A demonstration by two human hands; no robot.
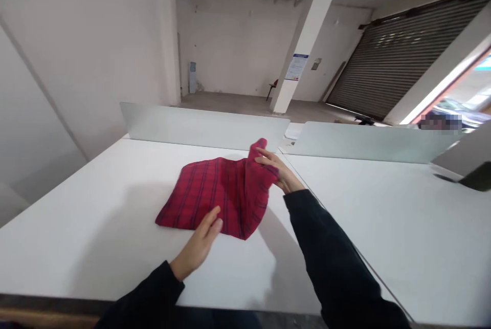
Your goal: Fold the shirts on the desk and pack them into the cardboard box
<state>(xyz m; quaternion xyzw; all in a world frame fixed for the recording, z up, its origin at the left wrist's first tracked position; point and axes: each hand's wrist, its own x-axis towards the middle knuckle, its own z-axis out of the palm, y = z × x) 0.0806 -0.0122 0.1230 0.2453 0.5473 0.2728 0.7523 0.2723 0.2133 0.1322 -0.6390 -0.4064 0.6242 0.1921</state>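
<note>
A red cloth (203, 193) with a dark check pattern lies on the white table (107, 216). Its right side is raised and bunched, while the left part spreads flat. My right hand (279, 171) is closed on the raised right edge, and a corner of the fabric pokes up above the fingers. At the cloth's front edge is my left hand (200, 244), fingers stretched out and holding nothing. Its fingertips overlap the cloth in view; whether they touch it I cannot tell.
Low frosted panels (207, 127) run along the table's far side, with a gap between them. A seam (330, 211) divides the tabletop on the right. Beyond stand a pillar (303, 37) with a notice (296, 67), a roller shutter (391, 52) and a chair (272, 87).
</note>
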